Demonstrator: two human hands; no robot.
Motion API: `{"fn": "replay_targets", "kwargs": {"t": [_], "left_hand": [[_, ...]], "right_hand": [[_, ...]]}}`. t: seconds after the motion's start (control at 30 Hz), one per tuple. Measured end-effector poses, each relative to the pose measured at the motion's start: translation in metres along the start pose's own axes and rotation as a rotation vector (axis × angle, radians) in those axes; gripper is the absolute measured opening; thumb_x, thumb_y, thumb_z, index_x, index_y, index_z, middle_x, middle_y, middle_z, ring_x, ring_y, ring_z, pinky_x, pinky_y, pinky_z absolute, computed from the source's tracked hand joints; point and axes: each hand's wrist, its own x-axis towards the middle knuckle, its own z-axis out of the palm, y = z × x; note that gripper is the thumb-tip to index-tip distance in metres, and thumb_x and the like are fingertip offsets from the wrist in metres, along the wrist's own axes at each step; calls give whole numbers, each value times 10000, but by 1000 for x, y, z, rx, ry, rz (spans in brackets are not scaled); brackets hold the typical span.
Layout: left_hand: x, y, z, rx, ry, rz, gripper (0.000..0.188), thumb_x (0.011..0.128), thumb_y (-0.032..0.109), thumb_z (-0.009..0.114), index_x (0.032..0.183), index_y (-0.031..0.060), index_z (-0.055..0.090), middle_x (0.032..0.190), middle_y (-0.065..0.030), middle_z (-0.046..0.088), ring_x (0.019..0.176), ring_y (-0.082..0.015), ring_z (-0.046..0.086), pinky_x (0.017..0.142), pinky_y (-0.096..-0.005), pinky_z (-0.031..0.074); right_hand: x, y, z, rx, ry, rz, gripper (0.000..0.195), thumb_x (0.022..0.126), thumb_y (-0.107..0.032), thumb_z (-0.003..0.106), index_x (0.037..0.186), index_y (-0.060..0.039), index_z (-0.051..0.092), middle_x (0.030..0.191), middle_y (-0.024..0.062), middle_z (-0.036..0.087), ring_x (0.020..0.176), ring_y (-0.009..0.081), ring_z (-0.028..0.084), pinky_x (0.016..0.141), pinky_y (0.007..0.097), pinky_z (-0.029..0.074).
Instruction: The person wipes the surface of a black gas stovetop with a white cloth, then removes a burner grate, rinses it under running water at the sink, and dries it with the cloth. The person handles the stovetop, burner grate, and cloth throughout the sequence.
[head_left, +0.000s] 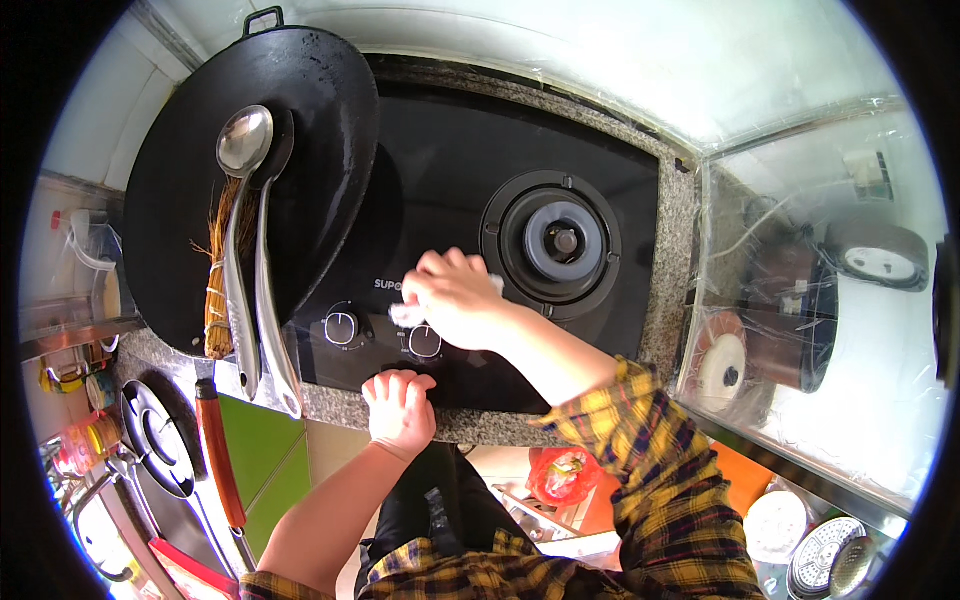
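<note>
My right hand (457, 300) presses a pale cloth (407, 315) on the black glass gas cooktop (450, 217), just above the right control knob (424, 341). The cloth is mostly hidden under the palm and fingers. My left hand (400, 409) rests on the granite front edge of the counter, its fingers at the cooktop's rim, with nothing seen in it. To the right of my right hand lies the burner (564, 241), its round cap in place and no pan support on it. The left knob (341, 328) sits farther left.
A large black wok (322, 97) covers the cooktop's left side. In it lie a metal ladle (245, 141), a metal spatula (266, 300) and a straw brush (217, 300). The wok's wooden handle (217, 450) juts over the front edge. A plastic-covered glass panel (750, 225) stands at the right.
</note>
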Motion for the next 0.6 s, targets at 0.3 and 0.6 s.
{"fn": "replay_targets", "kwargs": {"t": [0.3,0.6], "left_hand": [[-1,0,1,-23,-6,-30,324,720,58,673,1023,164,629,1027,-35,560,993,-273,548,874,-462,404],[-2,1,1,-22,-14,-49,351,717,79,674,1053,175,642,1043,-12,565,1025,-252,556,883,-455,406]], "right_hand": [[3,152,-109,580,593,249,335,906,35,633,1234,-29,606,1135,151,654,959,223,650,792,334,541],[61,177,-108,-42,479,1011,324,946,-156,604,1257,-245,627,1385,147,521,1327,397,467,1115,532,353]]}}
